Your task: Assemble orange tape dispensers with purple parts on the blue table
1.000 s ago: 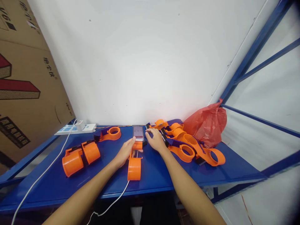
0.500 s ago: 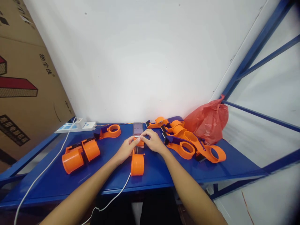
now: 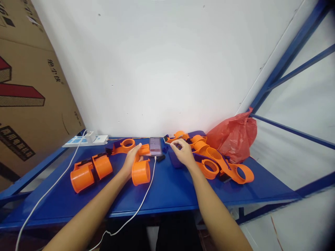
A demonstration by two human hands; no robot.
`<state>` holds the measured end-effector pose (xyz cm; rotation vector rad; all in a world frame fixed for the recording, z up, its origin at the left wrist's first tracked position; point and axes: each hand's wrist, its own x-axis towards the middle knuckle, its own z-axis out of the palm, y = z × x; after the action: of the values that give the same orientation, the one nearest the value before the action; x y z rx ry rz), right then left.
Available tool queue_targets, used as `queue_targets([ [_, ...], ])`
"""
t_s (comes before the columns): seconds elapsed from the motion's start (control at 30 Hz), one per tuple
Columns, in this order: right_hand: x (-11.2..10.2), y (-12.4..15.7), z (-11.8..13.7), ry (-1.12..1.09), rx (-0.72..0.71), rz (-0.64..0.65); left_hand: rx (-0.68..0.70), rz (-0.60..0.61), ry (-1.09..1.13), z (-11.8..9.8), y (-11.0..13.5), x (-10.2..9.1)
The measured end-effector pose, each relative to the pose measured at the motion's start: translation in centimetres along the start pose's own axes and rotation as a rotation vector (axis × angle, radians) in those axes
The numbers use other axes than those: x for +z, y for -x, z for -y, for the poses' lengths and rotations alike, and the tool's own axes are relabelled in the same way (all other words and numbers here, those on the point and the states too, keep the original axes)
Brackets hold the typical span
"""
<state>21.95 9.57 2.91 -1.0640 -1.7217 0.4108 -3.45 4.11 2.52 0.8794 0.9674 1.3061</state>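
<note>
My left hand (image 3: 131, 159) is closed around an orange tape dispenser (image 3: 141, 173), its round hub hanging toward me and its front end pointing at the phone. My right hand (image 3: 184, 152) is held over the left side of a pile of tape dispensers, thumb and forefinger pinched together. Whatever is between those fingertips is too small to make out. Beneath that hand lies a purple handle piece (image 3: 175, 159). A short black piece (image 3: 161, 158) and a small dark blue piece (image 3: 164, 149) rest on the table between my hands.
A phone (image 3: 155, 146) with a white cable (image 3: 150, 186) lies at the back middle. Several orange dispensers (image 3: 209, 168) and a red plastic bag (image 3: 232, 136) are on the right. More dispensers (image 3: 82, 177), a power strip (image 3: 101, 140) and a large carton (image 3: 31, 115) stand left.
My hands have parted. The left has drawn the orange tape dispenser leftward, and the right has moved right to the pile. The phone and small pieces now show between them.
</note>
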Motion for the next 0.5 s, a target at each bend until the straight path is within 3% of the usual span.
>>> queue_targets([
  [0.1,0.2,0.4,0.6,0.094,-0.073,0.074,-0.054,-0.035,0.04,0.2,-0.1,-0.1],
  [0.27,0.4,1.2,1.7,0.186,-0.172,0.41,-0.058,-0.019,0.009,0.3,0.0,0.2],
  [0.5,0.5,1.9,2.6,0.191,-0.197,0.542,-0.057,-0.032,0.031,0.0,0.2,0.7],
])
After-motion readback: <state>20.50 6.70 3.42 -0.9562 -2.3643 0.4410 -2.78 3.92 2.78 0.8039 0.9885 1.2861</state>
